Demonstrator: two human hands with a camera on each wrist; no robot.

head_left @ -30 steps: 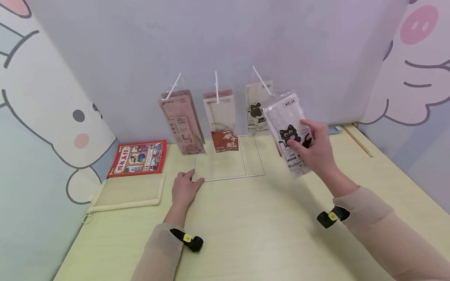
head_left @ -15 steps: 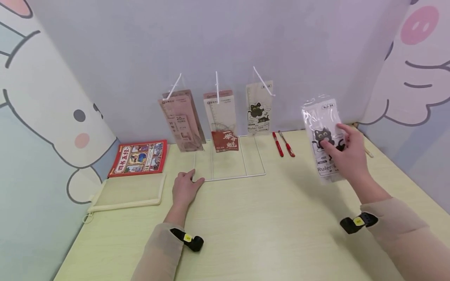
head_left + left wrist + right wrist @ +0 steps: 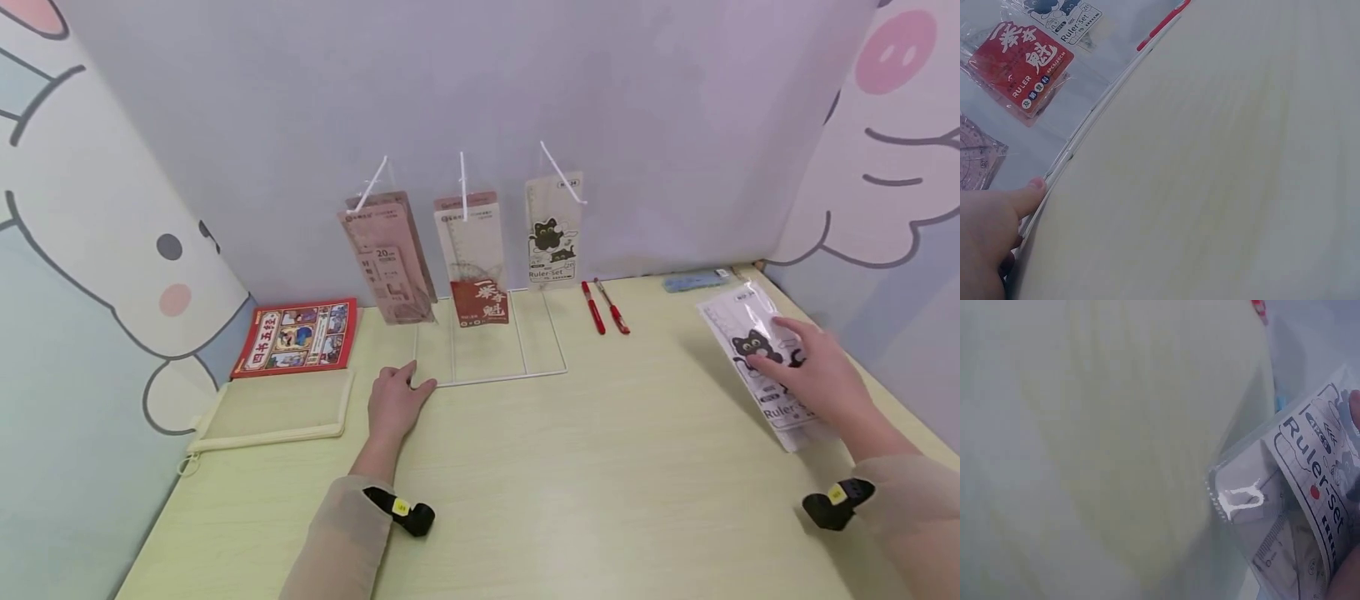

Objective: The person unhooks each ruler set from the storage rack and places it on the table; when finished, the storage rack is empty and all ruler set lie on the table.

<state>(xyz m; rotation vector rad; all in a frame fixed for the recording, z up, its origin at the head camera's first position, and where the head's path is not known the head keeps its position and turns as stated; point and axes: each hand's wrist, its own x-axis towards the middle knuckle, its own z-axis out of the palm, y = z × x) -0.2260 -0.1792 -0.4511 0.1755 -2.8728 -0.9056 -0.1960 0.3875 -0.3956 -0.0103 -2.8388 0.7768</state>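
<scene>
In the head view my right hand [image 3: 821, 375] pinches a clear ruler set packet [image 3: 738, 337] with a black cat print, thumb on its front. The packet is tilted, low over the right side of the table. Rulers show through its clear end [image 3: 1272, 550] in the right wrist view. My left hand [image 3: 393, 404] grips the front left corner of a white wire rack [image 3: 498, 380], thumb along the wire. From the rack's hooks hang pink ruler packets [image 3: 386, 267], a red and white ruler packet [image 3: 470, 242] and another cat ruler set [image 3: 550, 237].
Two red pens [image 3: 593, 310] lie right of the rack, with a flat blue item [image 3: 693, 281] farther back. On the left are a red book [image 3: 296, 336] and a mesh zip pouch [image 3: 273, 408]. Walls bound the table [image 3: 555, 492] at the back and sides.
My right hand has drawn the ruler set off the right hook, then carried it right and down toward the table. My left hand stays on the rack's corner.
</scene>
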